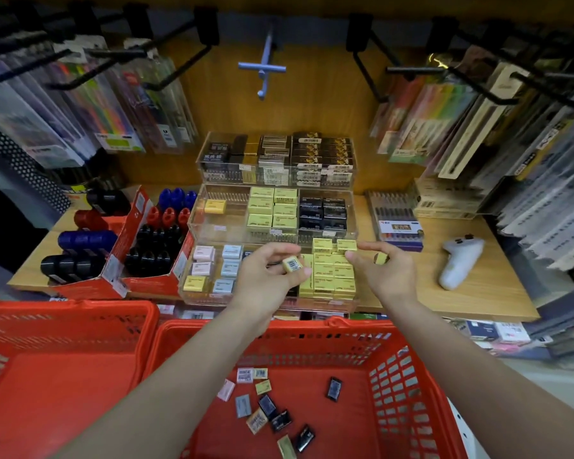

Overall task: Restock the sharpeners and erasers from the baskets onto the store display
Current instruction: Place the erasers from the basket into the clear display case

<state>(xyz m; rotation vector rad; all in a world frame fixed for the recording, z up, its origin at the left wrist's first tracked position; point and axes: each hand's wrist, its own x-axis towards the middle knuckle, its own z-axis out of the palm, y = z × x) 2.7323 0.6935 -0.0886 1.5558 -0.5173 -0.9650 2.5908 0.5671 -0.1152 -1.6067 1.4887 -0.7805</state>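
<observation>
Over the front tray (193, 294), your left hand (265, 276) pinches an eraser (292, 264), barcode up; right hand (386, 270) grips another (380, 258). Yellow stack (333, 276) lies between both grips, probably their slot.

Stationery shop: pegged pen packs (120, 104), stocked eraser trays (272, 210)

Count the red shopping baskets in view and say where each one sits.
2. One red basket sits at lower left, its visible floor bare. The other red basket sits at lower centre-right, under both forearms, with loose erasers on its floor. More may lie outside the frame.
</observation>
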